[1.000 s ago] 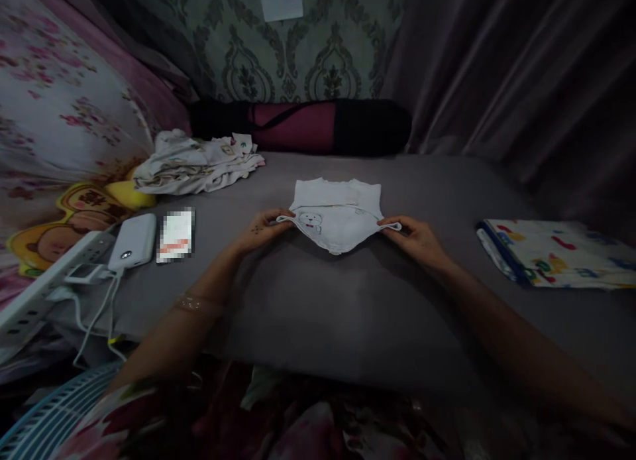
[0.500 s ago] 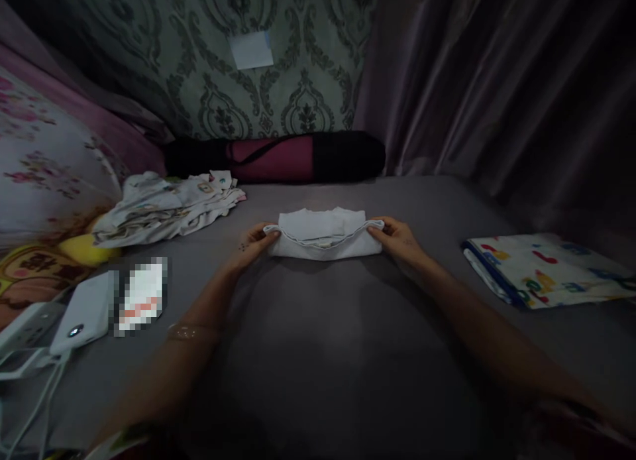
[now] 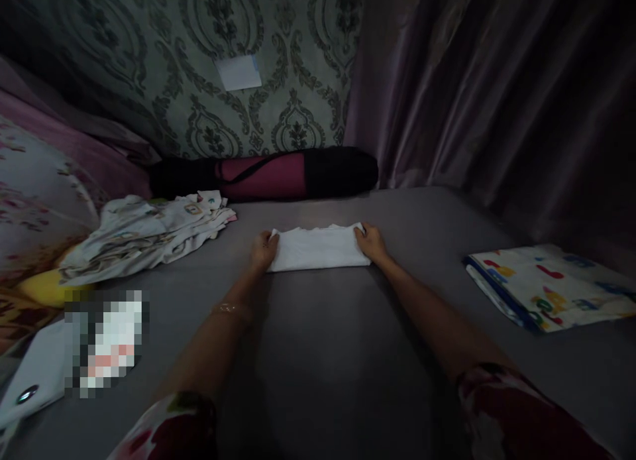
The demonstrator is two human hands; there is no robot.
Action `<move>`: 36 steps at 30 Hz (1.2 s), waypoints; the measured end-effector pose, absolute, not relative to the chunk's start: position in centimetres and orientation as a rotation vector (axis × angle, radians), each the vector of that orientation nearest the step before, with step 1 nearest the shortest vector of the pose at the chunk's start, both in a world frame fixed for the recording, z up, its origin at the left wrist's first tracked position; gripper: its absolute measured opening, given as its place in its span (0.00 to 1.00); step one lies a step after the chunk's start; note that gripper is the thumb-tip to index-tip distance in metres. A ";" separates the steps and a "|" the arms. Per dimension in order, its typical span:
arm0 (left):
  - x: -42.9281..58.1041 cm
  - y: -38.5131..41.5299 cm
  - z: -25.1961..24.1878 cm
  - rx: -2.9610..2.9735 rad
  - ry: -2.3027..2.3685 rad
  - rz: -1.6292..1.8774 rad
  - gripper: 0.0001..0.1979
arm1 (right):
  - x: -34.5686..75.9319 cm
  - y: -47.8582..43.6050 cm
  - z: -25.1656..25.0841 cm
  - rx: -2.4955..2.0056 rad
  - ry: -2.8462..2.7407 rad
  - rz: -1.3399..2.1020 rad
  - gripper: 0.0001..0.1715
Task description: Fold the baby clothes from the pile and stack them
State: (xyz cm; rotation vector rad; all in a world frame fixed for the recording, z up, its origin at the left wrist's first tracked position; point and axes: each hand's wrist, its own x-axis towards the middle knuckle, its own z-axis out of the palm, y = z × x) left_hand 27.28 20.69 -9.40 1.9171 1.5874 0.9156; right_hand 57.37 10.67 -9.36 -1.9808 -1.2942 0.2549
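Note:
A small white garment (image 3: 318,248) lies folded into a flat strip on the grey bed sheet (image 3: 328,341), out in front of me. My left hand (image 3: 262,250) rests on its left end, fingers curled over the edge. At the right end my right hand (image 3: 370,242) grips the cloth the same way. Both arms reach straight forward, and a thin bracelet sits on my left wrist.
A heap of pale printed clothes (image 3: 144,231) lies at the left. A folded cloth with coloured letters (image 3: 541,284) sits at the right. A dark red and black rolled bag (image 3: 278,175) lies against the patterned wall. A white power bank (image 3: 30,380) is at the lower left.
The garment's near flap with the bear print was lifted and folded away from me, leaving a narrow strip. Both hands moved forward onto its ends. The camera tipped up.

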 end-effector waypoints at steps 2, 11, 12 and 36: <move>27.2 20.8 -9.6 2.010 1.620 0.874 0.14 | 57.3 10.6 -9.5 -2.005 -1.325 0.221 0.13; 27.1 18.9 -7.8 2.164 1.819 0.761 0.22 | 56.8 10.0 -7.9 -2.042 -1.376 0.195 0.23; 27.4 18.4 -7.4 2.231 1.803 0.767 0.23 | 56.1 9.7 -7.6 -2.031 -1.430 0.118 0.25; 33.3 13.7 -8.4 2.695 1.527 0.211 0.27 | 47.3 9.5 -8.0 -1.919 -2.116 0.117 0.30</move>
